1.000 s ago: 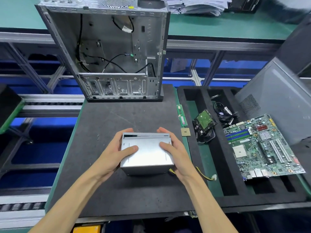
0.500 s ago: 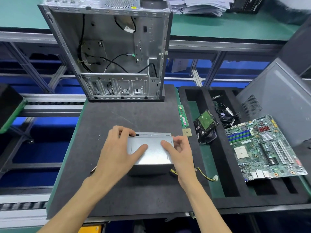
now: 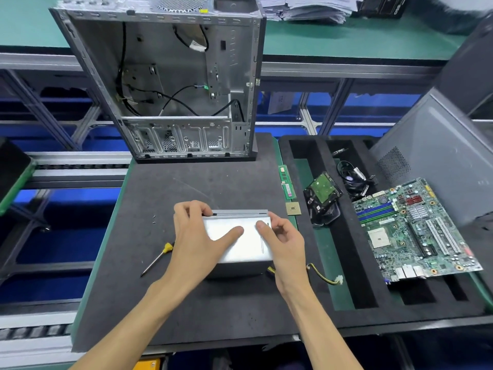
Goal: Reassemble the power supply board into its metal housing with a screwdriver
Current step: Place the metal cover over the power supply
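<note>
both hands gripped the metal housing point(image 3: 240, 240) on the dark mat point(image 3: 186, 303), left hand point(image 3: 198, 236) curled over its far edge, right hand point(image 3: 282, 243) pinching the right side, apparently seating the cover; next likely needed the screwdriver point(image 3: 157, 259) lying nearby.

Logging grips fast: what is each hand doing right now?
Left hand: holding the metal housing, fingers curled over its far edge.
Right hand: gripping the housing's right side.
</note>
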The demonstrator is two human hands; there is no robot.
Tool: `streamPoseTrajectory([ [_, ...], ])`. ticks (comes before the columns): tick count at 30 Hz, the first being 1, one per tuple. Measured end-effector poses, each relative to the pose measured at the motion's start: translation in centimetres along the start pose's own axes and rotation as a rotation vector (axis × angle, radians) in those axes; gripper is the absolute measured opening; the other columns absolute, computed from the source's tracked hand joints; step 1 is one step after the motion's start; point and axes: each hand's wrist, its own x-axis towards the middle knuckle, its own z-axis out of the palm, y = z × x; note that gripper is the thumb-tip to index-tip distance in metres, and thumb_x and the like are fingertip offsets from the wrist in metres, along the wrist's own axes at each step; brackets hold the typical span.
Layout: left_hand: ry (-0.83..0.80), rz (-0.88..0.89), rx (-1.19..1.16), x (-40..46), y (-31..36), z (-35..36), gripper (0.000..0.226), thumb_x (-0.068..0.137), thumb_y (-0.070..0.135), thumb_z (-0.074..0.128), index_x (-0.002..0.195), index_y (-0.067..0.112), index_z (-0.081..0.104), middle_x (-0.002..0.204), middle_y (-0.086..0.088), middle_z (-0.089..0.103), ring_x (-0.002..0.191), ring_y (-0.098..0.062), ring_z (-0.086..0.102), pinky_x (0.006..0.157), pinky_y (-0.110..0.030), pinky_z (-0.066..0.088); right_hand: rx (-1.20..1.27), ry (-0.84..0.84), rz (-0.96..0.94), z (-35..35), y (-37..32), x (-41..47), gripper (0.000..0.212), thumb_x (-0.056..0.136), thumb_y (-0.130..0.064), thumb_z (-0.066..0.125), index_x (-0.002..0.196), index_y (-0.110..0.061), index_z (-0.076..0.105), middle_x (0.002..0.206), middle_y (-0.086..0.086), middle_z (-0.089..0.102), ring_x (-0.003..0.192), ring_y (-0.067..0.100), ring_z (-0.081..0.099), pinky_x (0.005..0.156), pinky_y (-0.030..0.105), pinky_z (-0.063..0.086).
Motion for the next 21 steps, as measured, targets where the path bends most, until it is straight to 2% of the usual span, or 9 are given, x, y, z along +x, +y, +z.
streamPoseTrajectory([
  [3, -0.014, 0.004, 0.040, 0.3, 0.2, -0.1, 0.056, 0.064, 0.060, 0.076, 0.094, 0.031, 0.039, 0.099, 0.022, 0.028, 0.102, -0.009, 0.034, 0.080, -0.018, 0.034, -0.022, 0.020, 0.007, 0.1, -0.2, 0.2, 0.018, 0.091, -0.005, 0.076, 0.088, 0.004, 0.060, 0.114, -0.009, 0.077, 0.095, 0.006, 0.072, 0.073, 0.015, 0.053],
  [7, -0.016, 0.002, 0.072, 0.5, 0.1, -0.3, 0.059, 0.063, 0.066, 0.074, 0.097, 0.032, 0.040, 0.100, 0.019, 0.031, 0.100, -0.010, 0.035, 0.085, -0.029, 0.038, -0.033, 0.035, 0.021, 0.3, -0.3, 0.2, 0.024, 0.091, -0.006, 0.076, 0.090, 0.009, 0.057, 0.114, -0.008, 0.077, 0.096, 0.005, 0.073, 0.072, 0.016, 0.053],
  [10, -0.015, -0.015, 0.054, 0.6, 0.4, -0.1, 0.059, 0.064, 0.059, 0.078, 0.102, 0.033, 0.042, 0.102, 0.019, 0.035, 0.101, -0.010, 0.036, 0.090, -0.030, 0.036, -0.025, 0.034, 0.046, 0.3, -0.3, 0.2, 0.025, 0.092, -0.007, 0.074, 0.089, 0.008, 0.054, 0.120, 0.000, 0.075, 0.102, 0.014, 0.072, 0.079, 0.026, 0.056],
  [12, -0.034, -0.064, -0.005, 0.6, 0.4, -0.1, 0.057, 0.066, 0.052, 0.082, 0.104, 0.035, 0.043, 0.105, 0.023, 0.038, 0.104, -0.008, 0.036, 0.092, -0.029, 0.036, -0.014, 0.016, 0.057, 0.3, -0.2, 0.3, 0.024, 0.092, -0.006, 0.073, 0.083, -0.002, 0.052, 0.121, 0.001, 0.074, 0.105, 0.019, 0.071, 0.083, 0.032, 0.055],
  [14, -0.080, -0.150, -0.092, 0.7, 0.2, -0.3, 0.056, 0.070, 0.044, 0.086, 0.107, 0.036, 0.045, 0.109, 0.024, 0.043, 0.108, -0.005, 0.042, 0.092, -0.027, 0.039, -0.020, 0.004, 0.060, 0.4, -0.4, 0.4, 0.026, 0.093, -0.005, 0.073, 0.082, -0.010, 0.049, 0.120, 0.000, 0.074, 0.105, 0.018, 0.070, 0.083, 0.032, 0.054],
  [17, -0.153, -0.317, -0.343, 0.7, -0.3, -1.2, 0.044, 0.081, 0.041, 0.080, 0.113, 0.038, 0.051, 0.113, 0.019, 0.057, 0.098, 0.004, 0.058, 0.074, -0.015, 0.047, -0.007, -0.005, 0.071, 0.2, -0.6, 0.5, 0.020, 0.094, -0.002, 0.071, 0.095, -0.011, 0.053, 0.119, 0.005, 0.070, 0.107, 0.017, 0.067, 0.089, 0.031, 0.054],
  [18, -0.156, -0.381, -0.434, 0.6, -0.5, -1.3, 0.038, 0.085, 0.042, 0.077, 0.114, 0.037, 0.053, 0.112, 0.015, 0.062, 0.096, 0.002, 0.063, 0.071, -0.017, 0.050, -0.004, -0.017, 0.078, 0.2, -0.7, 0.6, 0.019, 0.094, -0.002, 0.071, 0.103, -0.010, 0.056, 0.119, 0.007, 0.069, 0.109, 0.019, 0.067, 0.093, 0.033, 0.054],
  [21, -0.155, -0.493, -0.549, 0.3, -1.0, -1.4, 0.030, 0.089, 0.043, 0.071, 0.115, 0.033, 0.059, 0.108, 0.012, 0.071, 0.103, -0.010, 0.068, 0.083, -0.032, 0.056, -0.014, -0.060, 0.124, 0.4, -1.3, 0.5, 0.031, 0.096, -0.005, 0.068, 0.125, -0.018, 0.063, 0.127, 0.007, 0.067, 0.122, 0.024, 0.064, 0.108, 0.043, 0.050],
])
